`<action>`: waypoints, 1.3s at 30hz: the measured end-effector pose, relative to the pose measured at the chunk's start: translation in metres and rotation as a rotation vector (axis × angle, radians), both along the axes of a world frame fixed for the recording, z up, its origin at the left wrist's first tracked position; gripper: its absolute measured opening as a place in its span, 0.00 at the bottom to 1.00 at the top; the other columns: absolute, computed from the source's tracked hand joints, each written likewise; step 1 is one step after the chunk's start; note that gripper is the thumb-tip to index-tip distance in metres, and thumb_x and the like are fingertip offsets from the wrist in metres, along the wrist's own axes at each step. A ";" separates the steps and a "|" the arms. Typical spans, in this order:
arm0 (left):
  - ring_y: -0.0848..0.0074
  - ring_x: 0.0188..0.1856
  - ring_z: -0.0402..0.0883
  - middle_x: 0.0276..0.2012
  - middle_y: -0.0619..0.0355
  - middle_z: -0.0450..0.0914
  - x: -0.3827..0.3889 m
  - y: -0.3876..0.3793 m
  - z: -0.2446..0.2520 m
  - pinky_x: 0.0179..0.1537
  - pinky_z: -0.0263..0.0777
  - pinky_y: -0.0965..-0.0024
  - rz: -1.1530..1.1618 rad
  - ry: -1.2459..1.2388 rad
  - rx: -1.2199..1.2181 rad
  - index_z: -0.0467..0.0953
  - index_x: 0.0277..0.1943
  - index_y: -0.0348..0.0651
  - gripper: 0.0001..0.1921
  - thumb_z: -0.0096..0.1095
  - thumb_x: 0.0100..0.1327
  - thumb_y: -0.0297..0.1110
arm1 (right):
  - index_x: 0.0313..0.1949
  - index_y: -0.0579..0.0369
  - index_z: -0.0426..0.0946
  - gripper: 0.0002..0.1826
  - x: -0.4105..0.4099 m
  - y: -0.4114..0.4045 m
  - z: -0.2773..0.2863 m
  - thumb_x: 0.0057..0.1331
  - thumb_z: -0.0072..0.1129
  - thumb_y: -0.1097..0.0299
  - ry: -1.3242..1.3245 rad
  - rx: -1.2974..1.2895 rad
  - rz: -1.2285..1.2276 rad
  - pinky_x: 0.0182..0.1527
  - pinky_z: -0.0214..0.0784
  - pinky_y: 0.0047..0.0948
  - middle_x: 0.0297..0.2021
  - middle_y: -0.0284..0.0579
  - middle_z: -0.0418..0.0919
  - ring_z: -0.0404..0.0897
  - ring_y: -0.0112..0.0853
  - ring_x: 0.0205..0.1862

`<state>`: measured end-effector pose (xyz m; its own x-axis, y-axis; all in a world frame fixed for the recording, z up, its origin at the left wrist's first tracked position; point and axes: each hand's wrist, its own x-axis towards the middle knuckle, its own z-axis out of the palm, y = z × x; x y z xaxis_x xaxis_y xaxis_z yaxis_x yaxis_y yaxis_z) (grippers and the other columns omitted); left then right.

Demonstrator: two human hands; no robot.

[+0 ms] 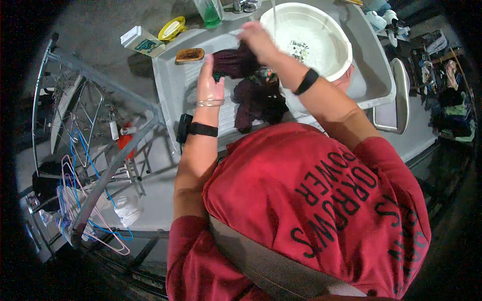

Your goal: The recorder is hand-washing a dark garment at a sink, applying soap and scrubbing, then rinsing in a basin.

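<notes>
A dark maroon garment [260, 101] lies bunched on the ribbed washboard part of a grey laundry sink [171, 109]. My left hand [211, 81] is at the left edge of its upper folds, thumb and fingers apart. Over the upper right part of the cloth is my right hand [258, 41], blurred, with its fingers bent; whether it grips the cloth cannot be told. To its right, water from the tap [244, 5] runs into a white round basin [320, 41] holding water. A pinkish cloth [344, 79] shows under the basin's lower right rim.
A wooden scrub brush [189, 55] lies at the sink's upper left. Beyond it stand a yellow soap dish [172, 29], a white carton [143, 40] and a container of green liquid [211, 15]. A metal frame [109, 161] and hangers [94, 225] are at left.
</notes>
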<state>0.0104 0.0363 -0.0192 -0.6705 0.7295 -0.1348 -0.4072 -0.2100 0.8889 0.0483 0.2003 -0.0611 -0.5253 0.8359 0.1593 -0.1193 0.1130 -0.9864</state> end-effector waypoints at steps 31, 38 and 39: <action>0.83 0.33 0.66 0.28 0.65 0.70 0.020 -0.023 0.032 0.39 0.62 0.78 -0.033 0.650 -0.273 0.70 0.33 0.37 0.11 0.49 0.65 0.37 | 0.30 0.54 0.62 0.08 0.047 -0.028 0.179 0.59 0.54 0.72 0.314 0.122 0.331 0.28 0.54 0.16 0.24 0.28 0.60 0.59 0.17 0.26; 0.86 0.35 0.66 0.27 0.65 0.69 0.010 -0.026 0.081 0.39 0.62 0.79 0.091 0.386 -0.022 0.68 0.30 0.42 0.09 0.47 0.65 0.34 | 0.46 0.60 0.70 0.30 0.062 -0.033 0.119 0.48 0.65 0.52 -0.188 0.832 0.679 0.47 0.64 0.34 0.37 0.51 0.74 0.73 0.42 0.43; 0.85 0.35 0.66 0.27 0.65 0.70 0.011 -0.026 0.079 0.40 0.62 0.79 0.072 0.494 -0.115 0.68 0.30 0.42 0.09 0.48 0.65 0.34 | 0.36 0.60 0.73 0.25 0.067 -0.045 0.128 0.49 0.63 0.51 -0.525 0.780 0.852 0.40 0.66 0.35 0.31 0.55 0.75 0.75 0.46 0.36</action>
<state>0.0213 0.0105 0.0598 -0.7225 0.6781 0.1344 0.0794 -0.1117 0.9906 0.1153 0.1552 0.0670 -0.9977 -0.0182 0.0653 -0.0560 0.7637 -0.6431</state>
